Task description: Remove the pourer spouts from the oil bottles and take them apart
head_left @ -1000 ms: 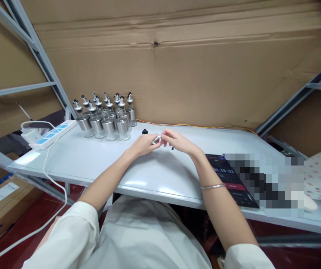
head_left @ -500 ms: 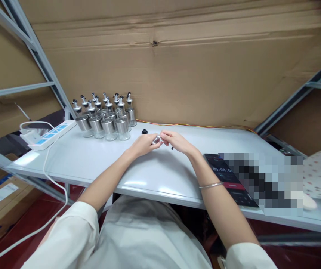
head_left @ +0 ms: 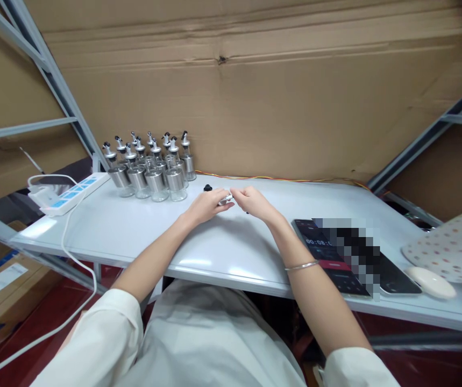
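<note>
Over the middle of the table, my left hand (head_left: pixel 208 206) is closed around a small silver bottle pourer spout (head_left: pixel 225 200), mostly hidden by the fingers. My right hand (head_left: pixel 255 204) meets it from the other side, fingers curled and pinching at the spout's narrow tip. Just behind my left hand sits a black stopper (head_left: pixel 207 188). A tiny black piece (head_left: pixel 247 212) lies by my right hand, partly covered. Further left stand several glass oil bottles (head_left: pixel 157 185) with steel sleeves; most carry silver-and-black spouts, while some in front have bare necks.
A white power strip (head_left: pixel 73 194) with a plugged-in charger and cable lies at the table's left end. To the right are a phone (head_left: pixel 327 258) showing a timer, a dark tablet-like device (head_left: pixel 396 277), a white oval object (head_left: pixel 432 282) and a dotted cloth item (head_left: pixel 452 247). Cardboard (head_left: pixel 255 107) stands behind.
My right hand has turned slightly, its fingers curling more at the spout tip and covering more of the tiny black piece. My left hand keeps its hold. The view has shifted slightly.
</note>
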{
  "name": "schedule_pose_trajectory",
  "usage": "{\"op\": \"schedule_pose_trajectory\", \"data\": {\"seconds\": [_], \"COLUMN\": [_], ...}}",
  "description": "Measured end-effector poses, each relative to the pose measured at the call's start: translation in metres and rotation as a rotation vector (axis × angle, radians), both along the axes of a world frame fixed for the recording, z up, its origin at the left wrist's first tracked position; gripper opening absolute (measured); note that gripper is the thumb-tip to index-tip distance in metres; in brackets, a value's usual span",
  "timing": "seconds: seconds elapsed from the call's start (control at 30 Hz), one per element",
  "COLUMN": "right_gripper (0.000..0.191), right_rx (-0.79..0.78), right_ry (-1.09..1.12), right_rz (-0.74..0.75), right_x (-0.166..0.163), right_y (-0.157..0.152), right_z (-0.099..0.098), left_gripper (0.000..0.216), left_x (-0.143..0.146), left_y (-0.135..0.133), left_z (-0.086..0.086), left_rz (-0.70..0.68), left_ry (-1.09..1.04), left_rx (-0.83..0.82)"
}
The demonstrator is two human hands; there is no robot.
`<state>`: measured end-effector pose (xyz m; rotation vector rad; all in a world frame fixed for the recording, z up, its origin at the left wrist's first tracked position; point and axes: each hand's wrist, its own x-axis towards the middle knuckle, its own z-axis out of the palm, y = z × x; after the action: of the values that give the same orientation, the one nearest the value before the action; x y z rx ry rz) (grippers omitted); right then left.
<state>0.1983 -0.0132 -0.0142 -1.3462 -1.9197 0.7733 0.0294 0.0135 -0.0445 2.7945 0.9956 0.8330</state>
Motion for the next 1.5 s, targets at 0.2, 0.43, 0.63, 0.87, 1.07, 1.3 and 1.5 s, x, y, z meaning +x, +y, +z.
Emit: {"op": "schedule_pose_trajectory", "data": {"seconds": [0.2, 0.43, 0.63, 0.87, 1.07, 1.3, 1.5], "right_gripper": [0.039, 0.027, 0.021, 0.013, 0.006, 0.006, 0.020], "right_rx": [0.018, 0.094, 0.130, 0.191, 0.119, 0.153, 0.034], "right_ry": [0.018, 0.175, 0.055, -0.236, -0.237, -0.347, -0.439], "right_rz": [0.100, 0.150, 0.098, -0.047, -0.112, -0.095, -0.135], "right_x": [0.003, 0.010, 0.017, 0.023, 0.026, 0.033, 0.036], "right_y": [0.000, 0.009, 0.017, 0.016, 0.013, 0.019, 0.019], "right_z": [0.002, -0.003, -0.011, -0.010, -0.007, -0.005, -0.005], "left_gripper": [0.019, 0.020, 0.027, 0.024, 0.022, 0.022, 0.023], "left_x": [0.000, 0.000, -0.001, -0.002, -0.001, -0.002, -0.003], "left_y": [-0.001, -0.006, -0.004, -0.003, -0.004, -0.002, -0.002], "left_z": [0.001, 0.008, 0.008, 0.006, 0.007, 0.006, 0.005], "left_rz": [-0.010, 0.068, 0.102, 0.103, 0.096, 0.098, 0.099], "left_ry": [-0.021, -0.045, -0.078, -0.061, -0.059, -0.058, -0.044], "left_rx": [-0.038, -0.067, -0.041, -0.040, -0.052, -0.046, -0.034]}}
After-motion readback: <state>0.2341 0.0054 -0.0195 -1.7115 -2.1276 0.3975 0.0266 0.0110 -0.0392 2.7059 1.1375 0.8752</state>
